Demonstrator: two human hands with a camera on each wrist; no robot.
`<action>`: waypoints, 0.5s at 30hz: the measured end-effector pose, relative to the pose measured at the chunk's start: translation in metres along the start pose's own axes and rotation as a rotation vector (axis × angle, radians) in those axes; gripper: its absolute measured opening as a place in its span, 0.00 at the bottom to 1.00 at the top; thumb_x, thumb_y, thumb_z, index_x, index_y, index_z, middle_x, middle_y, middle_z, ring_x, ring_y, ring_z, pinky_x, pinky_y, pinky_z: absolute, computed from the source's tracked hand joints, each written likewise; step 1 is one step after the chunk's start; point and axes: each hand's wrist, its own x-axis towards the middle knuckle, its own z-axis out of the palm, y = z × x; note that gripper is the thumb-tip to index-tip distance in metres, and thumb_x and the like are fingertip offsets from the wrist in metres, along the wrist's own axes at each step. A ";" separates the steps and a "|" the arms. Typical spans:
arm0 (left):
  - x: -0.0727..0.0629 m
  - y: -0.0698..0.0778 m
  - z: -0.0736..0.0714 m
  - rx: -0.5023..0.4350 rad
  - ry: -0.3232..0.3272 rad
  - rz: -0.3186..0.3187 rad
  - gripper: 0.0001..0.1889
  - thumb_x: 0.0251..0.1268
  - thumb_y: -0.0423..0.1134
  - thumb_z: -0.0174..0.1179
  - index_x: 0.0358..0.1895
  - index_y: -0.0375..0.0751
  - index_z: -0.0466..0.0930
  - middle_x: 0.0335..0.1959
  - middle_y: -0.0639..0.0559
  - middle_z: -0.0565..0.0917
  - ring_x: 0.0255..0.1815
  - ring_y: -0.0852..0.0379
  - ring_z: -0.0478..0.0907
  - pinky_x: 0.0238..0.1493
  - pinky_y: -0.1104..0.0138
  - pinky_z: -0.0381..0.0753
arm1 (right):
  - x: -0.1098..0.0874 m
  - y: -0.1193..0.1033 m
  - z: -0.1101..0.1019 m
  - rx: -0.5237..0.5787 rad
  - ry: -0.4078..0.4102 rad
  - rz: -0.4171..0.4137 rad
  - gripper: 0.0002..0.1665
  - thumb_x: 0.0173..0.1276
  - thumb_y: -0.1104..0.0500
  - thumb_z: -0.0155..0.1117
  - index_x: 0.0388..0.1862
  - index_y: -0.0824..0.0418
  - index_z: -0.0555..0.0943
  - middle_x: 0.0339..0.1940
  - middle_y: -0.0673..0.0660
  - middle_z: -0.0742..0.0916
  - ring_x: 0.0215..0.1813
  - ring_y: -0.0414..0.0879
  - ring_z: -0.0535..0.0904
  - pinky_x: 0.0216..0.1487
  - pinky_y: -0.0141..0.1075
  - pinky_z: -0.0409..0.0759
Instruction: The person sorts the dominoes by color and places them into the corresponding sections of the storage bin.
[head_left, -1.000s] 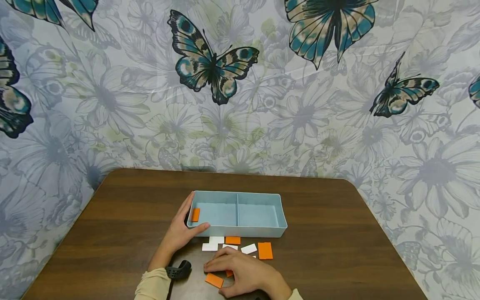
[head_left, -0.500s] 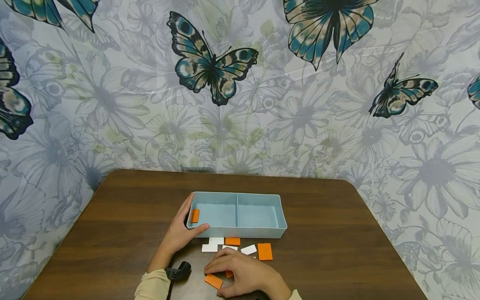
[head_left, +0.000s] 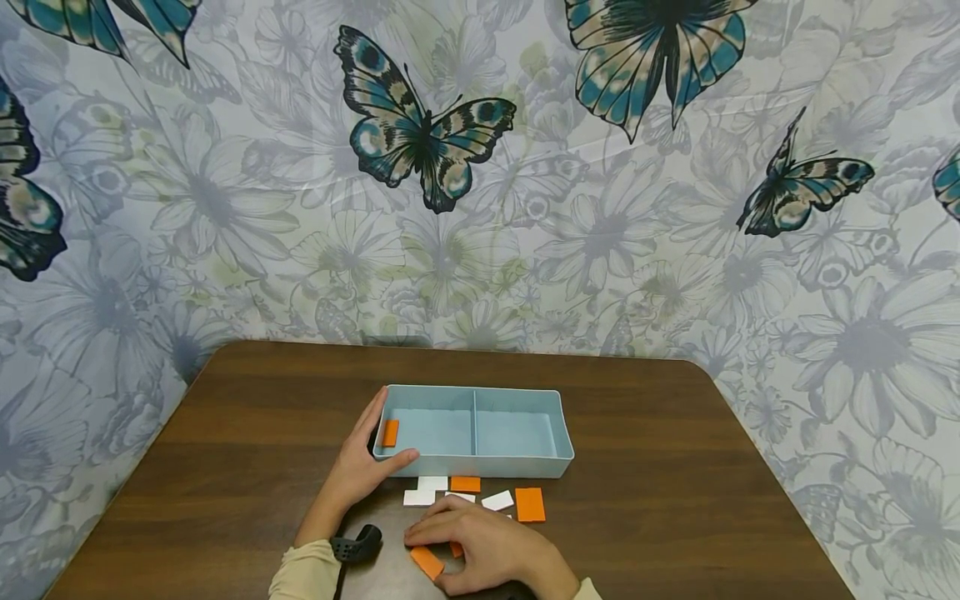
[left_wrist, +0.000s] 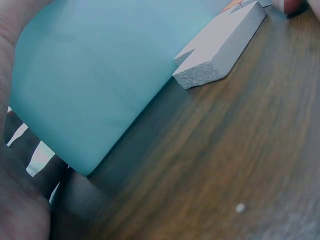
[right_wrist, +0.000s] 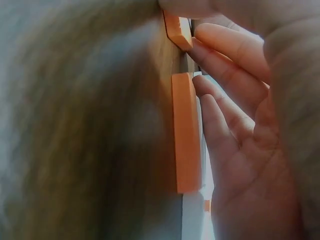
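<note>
In the head view a pale blue two-compartment box (head_left: 517, 467) sits on the table. My left hand (head_left: 360, 467) holds its left end, thumb over the front rim and fingers along the side. A small orange block (head_left: 391, 433) lies inside the left compartment. My right hand (head_left: 483, 542) pinches another orange block (head_left: 427, 563) between thumb and fingers, low over the table. Under that palm is a further orange block (head_left: 457, 549), mostly hidden from above; the right wrist view shows this orange block (right_wrist: 186, 132) beside the curled rear fingers.
Several white blocks (head_left: 419, 498) lie in front of the box, partly behind the right hand. Among them are an orange block (head_left: 465, 484) and a larger orange square (head_left: 529, 505). A black strap (head_left: 357, 543) is on the left wrist. Butterfly-patterned cloth (head_left: 600, 283) hangs behind the table.
The orange block at the right fingertips has turned slightly, and the right hand has shifted a little to the left. The left hand and box stay put.
</note>
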 end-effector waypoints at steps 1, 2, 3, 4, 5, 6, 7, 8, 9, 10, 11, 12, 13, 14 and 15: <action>0.000 0.000 0.000 0.001 -0.001 -0.002 0.57 0.59 0.54 0.75 0.83 0.73 0.41 0.86 0.52 0.47 0.84 0.36 0.48 0.71 0.27 0.56 | 0.001 0.000 0.000 -0.009 -0.001 0.000 0.31 0.66 0.55 0.69 0.70 0.51 0.80 0.68 0.41 0.82 0.69 0.37 0.72 0.70 0.26 0.69; 0.000 0.000 0.000 0.001 -0.001 -0.003 0.57 0.59 0.54 0.75 0.83 0.73 0.41 0.86 0.52 0.47 0.84 0.36 0.48 0.70 0.27 0.56 | 0.002 0.000 0.000 -0.017 -0.003 0.001 0.31 0.66 0.55 0.70 0.70 0.51 0.80 0.68 0.40 0.82 0.69 0.37 0.72 0.70 0.26 0.68; 0.000 0.000 0.000 0.000 -0.001 -0.004 0.57 0.59 0.54 0.75 0.83 0.73 0.41 0.86 0.53 0.47 0.84 0.36 0.48 0.71 0.27 0.56 | 0.003 -0.001 0.000 -0.023 -0.006 0.001 0.31 0.66 0.55 0.70 0.70 0.51 0.80 0.68 0.40 0.82 0.69 0.37 0.72 0.70 0.26 0.68; -0.001 0.000 0.000 -0.002 -0.001 -0.003 0.57 0.59 0.54 0.75 0.83 0.73 0.41 0.86 0.52 0.47 0.84 0.36 0.48 0.71 0.27 0.56 | 0.004 -0.001 0.000 -0.030 -0.008 0.002 0.31 0.66 0.54 0.70 0.69 0.51 0.80 0.68 0.40 0.82 0.69 0.37 0.72 0.70 0.26 0.68; -0.001 0.000 0.000 -0.002 0.000 -0.002 0.57 0.59 0.54 0.75 0.83 0.73 0.41 0.86 0.52 0.47 0.84 0.36 0.48 0.71 0.27 0.56 | 0.004 -0.001 0.000 -0.035 -0.010 0.004 0.31 0.66 0.54 0.70 0.69 0.51 0.80 0.67 0.40 0.82 0.69 0.37 0.72 0.71 0.26 0.68; -0.001 0.000 0.000 -0.004 0.000 0.000 0.57 0.59 0.54 0.75 0.83 0.73 0.41 0.86 0.52 0.47 0.84 0.36 0.48 0.71 0.27 0.56 | 0.005 -0.001 0.000 -0.042 -0.010 0.006 0.31 0.66 0.54 0.71 0.69 0.51 0.80 0.67 0.40 0.83 0.69 0.37 0.72 0.71 0.26 0.68; -0.001 0.000 0.000 -0.006 0.001 0.002 0.57 0.59 0.53 0.75 0.83 0.73 0.41 0.86 0.52 0.47 0.84 0.36 0.48 0.71 0.27 0.56 | 0.006 -0.001 0.000 -0.047 -0.007 0.008 0.31 0.66 0.53 0.71 0.69 0.51 0.80 0.66 0.40 0.83 0.69 0.36 0.73 0.71 0.26 0.67; -0.001 0.000 0.000 -0.008 0.002 0.005 0.57 0.59 0.53 0.75 0.83 0.73 0.42 0.86 0.51 0.47 0.84 0.36 0.48 0.71 0.27 0.56 | 0.006 -0.001 0.000 -0.052 -0.004 0.009 0.30 0.66 0.52 0.71 0.68 0.51 0.81 0.65 0.40 0.83 0.69 0.36 0.73 0.71 0.26 0.67; 0.000 0.000 0.000 -0.010 0.002 0.009 0.57 0.59 0.53 0.75 0.83 0.73 0.42 0.86 0.51 0.47 0.84 0.36 0.48 0.71 0.27 0.57 | 0.006 -0.001 0.000 -0.053 0.001 0.011 0.30 0.66 0.52 0.71 0.68 0.51 0.81 0.65 0.40 0.84 0.68 0.35 0.73 0.71 0.26 0.68; -0.001 -0.001 0.000 -0.011 0.002 0.011 0.57 0.59 0.53 0.75 0.83 0.73 0.42 0.86 0.51 0.47 0.84 0.36 0.48 0.71 0.27 0.57 | 0.006 -0.001 0.001 -0.056 0.007 0.014 0.30 0.66 0.51 0.72 0.67 0.51 0.81 0.64 0.40 0.84 0.68 0.35 0.73 0.72 0.27 0.68; -0.001 -0.001 0.000 -0.011 0.002 0.012 0.57 0.59 0.53 0.75 0.83 0.73 0.42 0.86 0.51 0.47 0.84 0.36 0.48 0.71 0.27 0.57 | 0.006 -0.001 0.001 -0.056 0.012 0.016 0.30 0.67 0.50 0.72 0.67 0.51 0.81 0.64 0.40 0.84 0.67 0.34 0.74 0.71 0.27 0.68; -0.001 -0.001 0.000 -0.015 0.001 0.014 0.57 0.59 0.53 0.75 0.83 0.73 0.42 0.86 0.51 0.47 0.84 0.36 0.48 0.71 0.27 0.57 | 0.005 0.000 0.001 -0.055 0.018 0.020 0.30 0.67 0.49 0.73 0.67 0.51 0.81 0.64 0.41 0.84 0.67 0.34 0.74 0.71 0.27 0.69; 0.000 -0.002 0.000 -0.017 0.001 0.017 0.57 0.59 0.53 0.75 0.83 0.73 0.42 0.86 0.51 0.47 0.84 0.36 0.48 0.70 0.27 0.57 | 0.005 0.000 0.001 -0.053 0.022 0.025 0.29 0.67 0.49 0.73 0.67 0.51 0.81 0.63 0.41 0.84 0.66 0.34 0.74 0.70 0.26 0.69; 0.000 -0.002 0.000 -0.017 0.001 0.019 0.57 0.59 0.53 0.75 0.83 0.73 0.42 0.86 0.51 0.47 0.84 0.36 0.48 0.70 0.27 0.57 | 0.004 0.000 0.001 -0.049 0.024 0.028 0.29 0.68 0.48 0.73 0.67 0.51 0.81 0.63 0.42 0.83 0.65 0.34 0.75 0.69 0.26 0.70; 0.000 -0.002 0.000 -0.016 0.000 0.020 0.57 0.59 0.52 0.75 0.83 0.73 0.42 0.86 0.51 0.47 0.84 0.36 0.48 0.70 0.27 0.57 | 0.003 0.000 0.001 -0.046 0.027 0.034 0.29 0.68 0.48 0.73 0.67 0.51 0.81 0.63 0.42 0.83 0.64 0.34 0.75 0.68 0.25 0.70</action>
